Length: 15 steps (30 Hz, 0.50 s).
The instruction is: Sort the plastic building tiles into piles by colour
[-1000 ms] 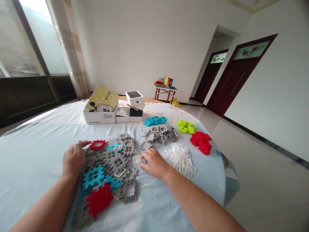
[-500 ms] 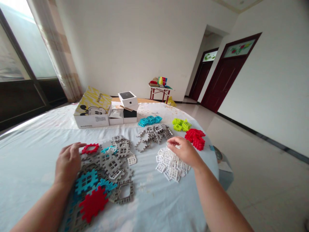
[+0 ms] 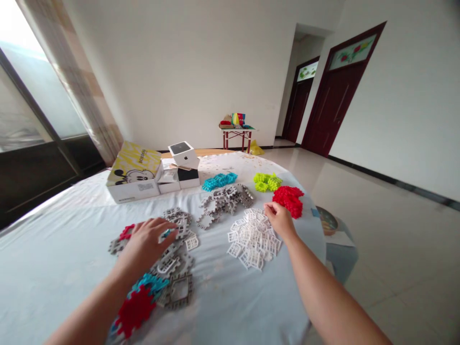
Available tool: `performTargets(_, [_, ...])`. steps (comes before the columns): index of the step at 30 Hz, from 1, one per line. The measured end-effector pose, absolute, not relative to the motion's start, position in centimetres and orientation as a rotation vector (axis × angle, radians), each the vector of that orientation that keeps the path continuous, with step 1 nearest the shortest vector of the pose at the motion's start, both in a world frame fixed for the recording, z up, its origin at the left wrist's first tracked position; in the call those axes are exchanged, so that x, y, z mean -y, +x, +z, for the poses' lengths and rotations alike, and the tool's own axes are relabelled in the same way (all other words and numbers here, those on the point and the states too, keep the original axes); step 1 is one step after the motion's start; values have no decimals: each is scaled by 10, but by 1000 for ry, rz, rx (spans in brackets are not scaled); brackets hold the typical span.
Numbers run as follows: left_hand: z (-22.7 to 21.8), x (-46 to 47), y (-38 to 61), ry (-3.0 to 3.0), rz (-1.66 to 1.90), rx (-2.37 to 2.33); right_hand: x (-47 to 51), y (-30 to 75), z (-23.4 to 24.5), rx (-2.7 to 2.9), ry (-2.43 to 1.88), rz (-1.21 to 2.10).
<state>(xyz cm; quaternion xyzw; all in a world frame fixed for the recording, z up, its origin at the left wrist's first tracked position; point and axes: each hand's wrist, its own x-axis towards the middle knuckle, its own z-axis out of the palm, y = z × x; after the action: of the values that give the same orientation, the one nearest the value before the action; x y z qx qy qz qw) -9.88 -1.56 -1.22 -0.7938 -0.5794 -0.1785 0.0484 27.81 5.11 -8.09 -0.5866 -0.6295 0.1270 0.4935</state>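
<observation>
My left hand [image 3: 149, 239] lies flat, fingers spread, on a mixed heap of grey, teal and red interlocking plastic tiles [image 3: 168, 268]. My right hand [image 3: 278, 219] hovers at the far edge of a pile of white tiles [image 3: 251, 237], its fingers curled in a pinch; what they hold, if anything, is too small to make out. Just beyond it lies a pile of red tiles [image 3: 288, 199]. Sorted piles of grey tiles [image 3: 224, 200], teal tiles [image 3: 219, 180] and lime-green tiles [image 3: 267, 181] lie farther back on the pale blue cloth of the table [image 3: 53, 258].
A yellow cartoon-printed shoebox [image 3: 133, 171] and small white and black boxes [image 3: 181, 165] stand at the table's far side. A bowl on a stool [image 3: 325, 223] sits beyond the right edge. A small red-legged table [image 3: 235, 132] and dark doors [image 3: 336, 96] lie across the floor.
My right hand has moved from the mixed heap to the white pile's far edge near the red pile. My left hand has slid right over the mixed heap. The view has shifted.
</observation>
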Motion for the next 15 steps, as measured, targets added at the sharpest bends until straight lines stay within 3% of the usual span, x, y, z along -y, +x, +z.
performTargets(9, [-29,12,-55,-2537,-64,1655,-57,282,-89,1540,-1406,338])
performTargets(15, [-27,10,-52,-2523,23,1666,-57,281,-88,1534,-1401,374])
